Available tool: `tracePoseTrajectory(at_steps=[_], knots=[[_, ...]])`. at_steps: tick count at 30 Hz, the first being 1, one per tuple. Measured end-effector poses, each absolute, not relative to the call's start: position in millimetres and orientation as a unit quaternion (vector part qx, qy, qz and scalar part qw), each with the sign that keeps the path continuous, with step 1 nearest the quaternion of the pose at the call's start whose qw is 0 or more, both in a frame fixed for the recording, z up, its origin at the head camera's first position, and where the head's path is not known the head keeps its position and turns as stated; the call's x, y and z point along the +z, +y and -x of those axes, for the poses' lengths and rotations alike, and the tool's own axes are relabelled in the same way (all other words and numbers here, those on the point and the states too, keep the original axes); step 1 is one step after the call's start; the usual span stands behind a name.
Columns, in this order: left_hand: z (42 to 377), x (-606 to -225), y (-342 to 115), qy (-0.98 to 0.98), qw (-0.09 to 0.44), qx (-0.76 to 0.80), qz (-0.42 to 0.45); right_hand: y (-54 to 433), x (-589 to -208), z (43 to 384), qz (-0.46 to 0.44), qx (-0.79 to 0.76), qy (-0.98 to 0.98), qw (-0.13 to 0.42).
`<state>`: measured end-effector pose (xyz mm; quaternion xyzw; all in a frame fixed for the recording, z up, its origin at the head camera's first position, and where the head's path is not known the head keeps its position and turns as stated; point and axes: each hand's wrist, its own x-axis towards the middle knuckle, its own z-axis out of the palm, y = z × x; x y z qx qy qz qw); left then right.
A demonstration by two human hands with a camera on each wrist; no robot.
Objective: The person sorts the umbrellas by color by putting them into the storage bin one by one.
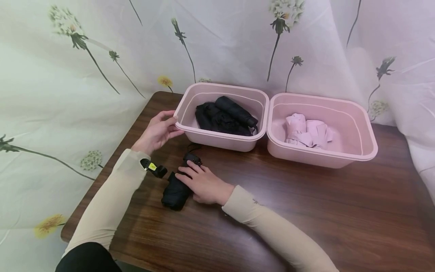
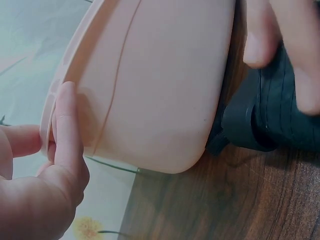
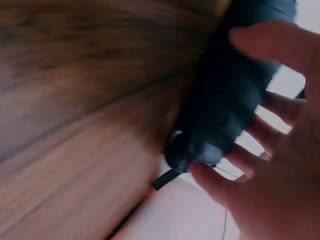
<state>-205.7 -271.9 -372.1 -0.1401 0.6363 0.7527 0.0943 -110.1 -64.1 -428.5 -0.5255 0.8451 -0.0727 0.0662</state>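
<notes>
A pink plastic bin [image 1: 221, 140] stands toward the back of the table, with black folded umbrellas [image 1: 234, 111] inside it. My left hand [image 1: 158, 130] pinches the bin's left rim between thumb and fingers, which the left wrist view [image 2: 55, 155] shows close up. On the table in front of the bin lies another black folded umbrella [image 1: 175, 192], its handle end and strap toward the bin. My right hand [image 1: 207, 183] grips this umbrella from above, fingers across its upper part; the right wrist view shows thumb and fingers on opposite sides of its black body [image 3: 220, 100].
A second pink bin [image 1: 323, 156] stands right beside the first, holding folded light-pink cloth items [image 1: 307, 130]. Both bins stand on a dark wood table [image 1: 306, 204] near its back edge. A flower-print curtain [image 1: 224, 45] hangs behind and to the left.
</notes>
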Motion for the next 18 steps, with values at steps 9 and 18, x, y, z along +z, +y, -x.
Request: tracePoseTrajectory(at_steps=[9,18], knots=[[205.1,-371.6,-272.7,0.639,0.098,0.749,0.143,-72.2,-434.6,108.8,0.517,-0.022,0.856,-0.010],[205.4,-370.6,-272.0,0.637,0.100,0.750,0.148,-65.4,-429.2,104.6,0.501,0.000,0.865,-0.020]])
